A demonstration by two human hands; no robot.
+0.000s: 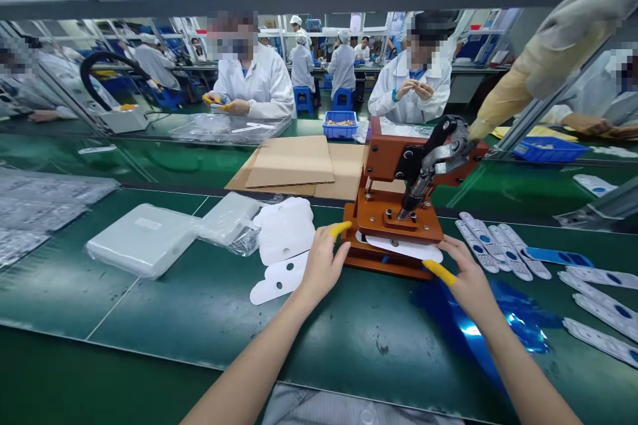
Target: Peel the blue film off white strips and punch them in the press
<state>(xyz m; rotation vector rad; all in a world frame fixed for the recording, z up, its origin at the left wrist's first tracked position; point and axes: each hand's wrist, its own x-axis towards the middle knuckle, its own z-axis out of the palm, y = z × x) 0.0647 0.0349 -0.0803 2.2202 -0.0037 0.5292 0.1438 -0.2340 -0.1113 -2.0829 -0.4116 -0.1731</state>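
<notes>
An orange press (399, 216) with a metal toggle lever stands on the green table. A white oblong piece (406, 247) lies between its plates and sticks out at the front right. My left hand (323, 259) is at the press's left side, fingers apart, with a yellow cover on one finger. At the right front corner, my right hand (463, 272) has its fingers spread beside the end of the white piece and also wears a yellow finger cover. Left of the press lie a stack of white pieces (286, 229) and a loose white piece with holes (279, 279).
Wrapped white packs (144, 239) lie at the left, cardboard sheets (294, 163) behind. Blue film (498, 325) and several printed strips (513, 252) are at the right. A thick hose (548, 60) hangs over the press. Across the line sit people in white coats near a blue basket (340, 126).
</notes>
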